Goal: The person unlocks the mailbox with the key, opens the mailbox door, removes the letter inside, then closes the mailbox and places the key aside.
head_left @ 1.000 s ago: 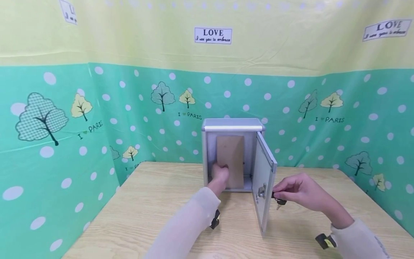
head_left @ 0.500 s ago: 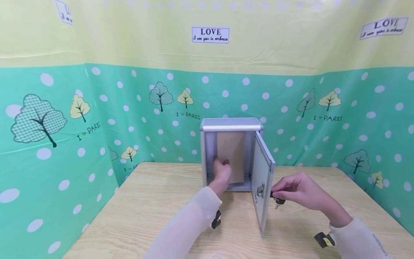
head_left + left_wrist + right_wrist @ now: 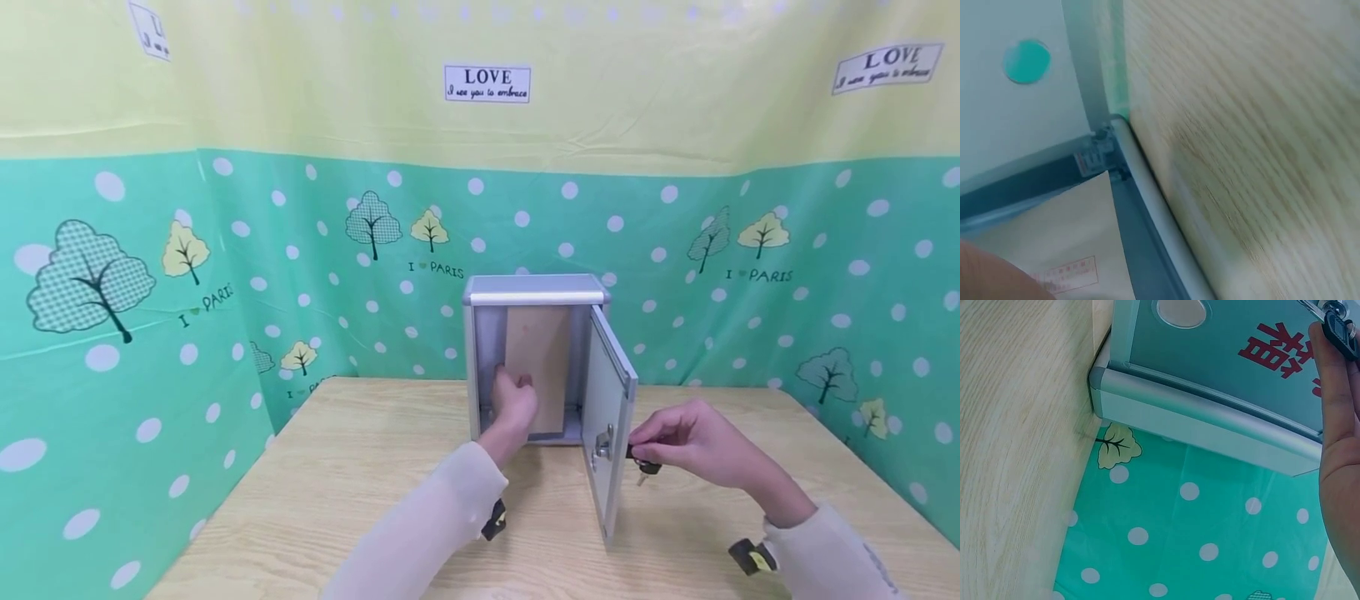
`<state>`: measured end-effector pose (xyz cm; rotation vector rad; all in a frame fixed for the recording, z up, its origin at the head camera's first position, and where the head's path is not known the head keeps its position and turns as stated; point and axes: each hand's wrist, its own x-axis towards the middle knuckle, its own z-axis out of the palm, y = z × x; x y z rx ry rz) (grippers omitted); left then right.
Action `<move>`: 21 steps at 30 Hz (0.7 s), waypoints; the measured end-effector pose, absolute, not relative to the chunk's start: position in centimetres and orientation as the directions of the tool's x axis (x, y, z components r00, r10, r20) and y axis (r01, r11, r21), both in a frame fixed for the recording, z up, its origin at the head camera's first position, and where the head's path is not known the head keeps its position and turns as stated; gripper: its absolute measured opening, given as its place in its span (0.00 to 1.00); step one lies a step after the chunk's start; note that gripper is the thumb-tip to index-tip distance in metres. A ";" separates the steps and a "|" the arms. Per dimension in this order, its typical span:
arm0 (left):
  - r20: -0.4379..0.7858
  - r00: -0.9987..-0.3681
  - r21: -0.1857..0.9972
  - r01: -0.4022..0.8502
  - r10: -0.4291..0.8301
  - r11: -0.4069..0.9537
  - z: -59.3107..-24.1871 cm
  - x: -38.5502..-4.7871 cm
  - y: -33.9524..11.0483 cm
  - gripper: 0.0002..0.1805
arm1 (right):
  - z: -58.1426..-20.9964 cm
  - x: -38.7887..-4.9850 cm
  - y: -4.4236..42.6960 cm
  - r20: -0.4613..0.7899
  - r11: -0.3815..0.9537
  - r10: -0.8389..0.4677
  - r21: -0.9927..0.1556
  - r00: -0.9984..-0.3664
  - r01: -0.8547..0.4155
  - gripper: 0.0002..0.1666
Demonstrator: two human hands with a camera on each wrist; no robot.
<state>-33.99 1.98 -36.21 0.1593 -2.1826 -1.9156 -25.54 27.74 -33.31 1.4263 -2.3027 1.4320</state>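
A silver metal letter box stands on the table with its door swung out to the right. Inside it, a brown paper envelope is upright, gripped at its left edge by my left hand. A red printed box marks the envelope in the left wrist view. At the door's outer face my right hand pinches a black-headed key at the lock, while a second key dangles below. My left fingertips are hidden behind the envelope.
The wooden table spreads around the letter box. Behind and at both sides hangs a green and yellow curtain with dots and trees. The door's free edge juts toward me between my two hands.
My left hand has shifted slightly right with the envelope, which rose off the box's floor and then dropped back a little. The right hand keeps its place at the key.
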 end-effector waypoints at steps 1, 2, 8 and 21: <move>0.093 -0.968 0.987 0.058 -0.234 0.153 -36.1 -33.7 1.9 0.37 | -33.3 -25.5 27.7 0.493 0.133 -0.662 -0.664 -0.565 -0.736 0.15; 0.087 -0.968 0.984 0.047 -0.235 0.170 -36.0 -33.4 1.9 0.37 | -33.4 -25.5 27.7 0.493 0.137 -0.660 -0.663 -0.567 -0.736 0.15; 0.157 -0.955 0.954 0.080 -0.252 0.290 -35.8 -32.2 1.6 0.34 | -33.5 -25.4 27.6 0.493 0.158 -0.649 -0.658 -0.580 -0.736 0.15; 0.324 -0.915 0.910 0.232 -0.241 0.343 -36.2 -30.4 0.3 0.10 | -33.4 -25.4 27.7 0.489 0.166 -0.648 -0.658 -0.584 -0.734 0.15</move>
